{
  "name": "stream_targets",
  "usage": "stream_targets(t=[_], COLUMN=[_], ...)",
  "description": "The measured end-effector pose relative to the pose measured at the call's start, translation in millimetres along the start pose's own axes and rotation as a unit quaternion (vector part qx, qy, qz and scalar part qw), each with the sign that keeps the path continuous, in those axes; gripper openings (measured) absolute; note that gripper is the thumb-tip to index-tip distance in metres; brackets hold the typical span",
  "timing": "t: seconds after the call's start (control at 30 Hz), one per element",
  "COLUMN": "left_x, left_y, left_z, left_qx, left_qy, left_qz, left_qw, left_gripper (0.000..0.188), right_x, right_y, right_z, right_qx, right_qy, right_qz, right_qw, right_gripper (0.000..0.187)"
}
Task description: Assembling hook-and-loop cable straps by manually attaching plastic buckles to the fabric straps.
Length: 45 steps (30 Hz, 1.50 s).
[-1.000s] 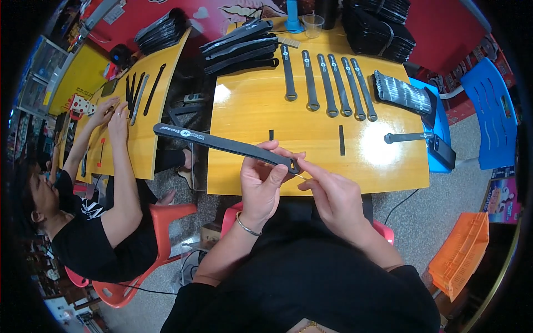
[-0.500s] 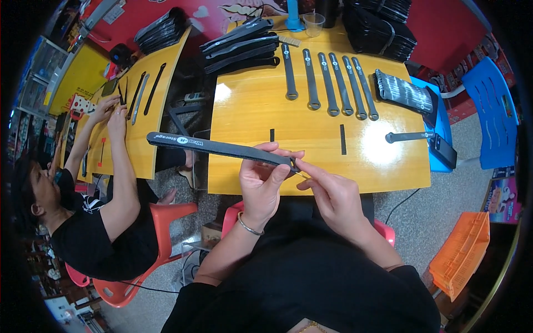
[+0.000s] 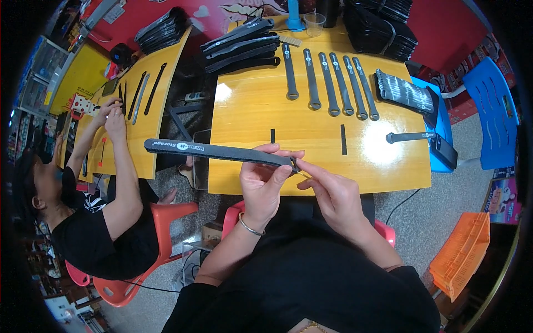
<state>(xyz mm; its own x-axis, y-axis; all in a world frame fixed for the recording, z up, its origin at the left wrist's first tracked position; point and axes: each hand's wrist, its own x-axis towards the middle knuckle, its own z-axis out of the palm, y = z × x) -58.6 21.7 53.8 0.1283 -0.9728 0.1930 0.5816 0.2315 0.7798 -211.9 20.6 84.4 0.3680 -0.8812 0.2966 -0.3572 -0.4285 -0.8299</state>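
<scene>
A long dark grey hook-and-loop strap with pale lettering stretches out to the left above the table's near edge. Its right part lies in my left hand, thumb below the slotted end and fingers behind it. My right hand is closed at that slotted end, index finger touching it. A thin, yellowish sliver shows between the right fingertips, too small to name. Farther off, several similar straps lie in a row on the yellow table.
Strap stacks sit back left, black bundles back right. A plastic-wrapped pack, a single strap and a phone-like black object are to the right. Two short black strips mark the tabletop. Another person works at the left table.
The strap's far end has shifted slightly left and tilts a little less. Both my hands stay almost in place. The other person's hands have moved slightly.
</scene>
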Motion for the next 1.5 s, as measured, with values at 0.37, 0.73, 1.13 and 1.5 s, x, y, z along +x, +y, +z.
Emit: stream_targets(t=[0.37,0.73,1.13,1.5], left_x=[2,4,6,16], left_y=[-2,0,-19,-21], left_z=[4,18,-5,-11], left_qx=[0.133,0.049,0.039,0.1], left_qy=[0.012,0.099,0.034,-0.008], left_qz=[0.116,0.072,-0.014,-0.028], left_qw=[0.984,0.991,0.999,0.995], left_gripper=[0.034,0.033,0.01,0.012], right_x=[11,19,21,17], right_y=[0,-2,12,18], right_z=[11,27,35,35], right_qx=[0.009,0.034,0.088,0.112], right_qy=[0.048,0.097,0.102,0.13], right_qz=[-0.005,-0.02,0.027,0.04], right_qw=[0.999,0.994,0.991,0.984], right_gripper=[0.04,0.027,0.016,0.014])
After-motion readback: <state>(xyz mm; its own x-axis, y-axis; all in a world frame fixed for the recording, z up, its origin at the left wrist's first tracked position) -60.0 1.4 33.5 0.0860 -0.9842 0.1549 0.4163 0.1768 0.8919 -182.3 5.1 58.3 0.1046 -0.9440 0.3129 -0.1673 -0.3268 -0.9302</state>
